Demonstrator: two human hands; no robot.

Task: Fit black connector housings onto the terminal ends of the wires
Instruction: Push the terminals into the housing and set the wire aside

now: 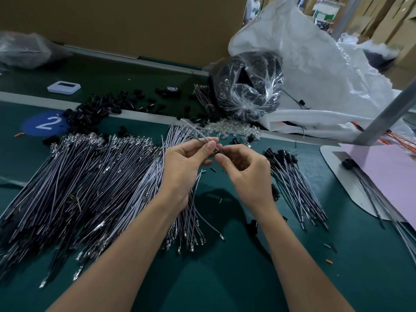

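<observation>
Above the green bench mat [225,278], the left hand [186,163] pinches a thin wire [200,138] between thumb and forefinger. The right hand [243,167] pinches a small black connector housing [218,151] at the wire's end. Unfitted terminal wires [90,176] lie heaped at left, fitted wires [290,174] fanned at right, and loose housings [87,113] behind.

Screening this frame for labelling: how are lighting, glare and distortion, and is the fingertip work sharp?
Head view: even light, with a soft hand shadow on the green mat. Head view: glare on the clear bag. Head view: edges bow; the left hand and right hand are sharp, the pinched wire and housing small, dark.
</observation>
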